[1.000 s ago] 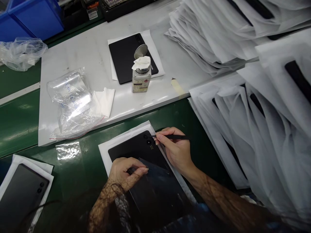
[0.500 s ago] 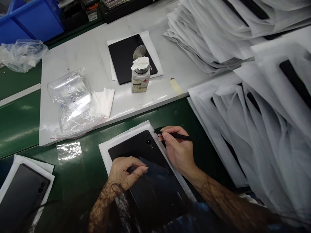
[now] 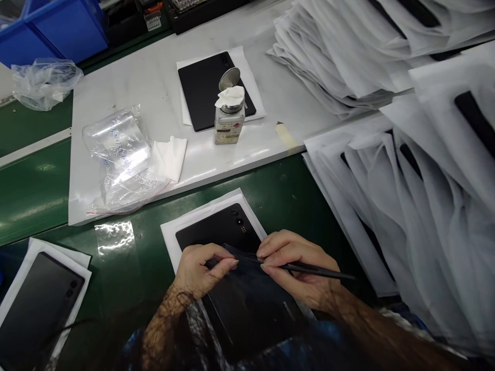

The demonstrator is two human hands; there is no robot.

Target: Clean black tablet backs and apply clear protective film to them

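Note:
In front of me a black tablet [image 3: 212, 224] lies back up on a white sleeve [image 3: 170, 238], with its camera lenses at the far right corner. Over its near part hangs a clear protective film [image 3: 253, 288]. My left hand [image 3: 199, 270] pinches one edge of this film between thumb and fingers. Close beside it, my right hand [image 3: 299, 263] is closed around black tweezers [image 3: 325, 271], which point back to the right. Its thumb and forefinger are at the film's edge too; whether they grip it is hard to see.
A metal solvent bottle [image 3: 229, 125] with raised lid stands before another tablet [image 3: 197, 90] on the grey board [image 3: 150, 82]. A plastic bag [image 3: 119, 154] and white cloth [image 3: 172, 154] lie left. Sleeved stacks [image 3: 417, 206] crowd the right; a third tablet [image 3: 42, 299] lies lower left.
My right hand has come down from beside the tablet's camera corner to the film's edge near my left hand, with the tweezers now turned away. The left hand keeps its pinch.

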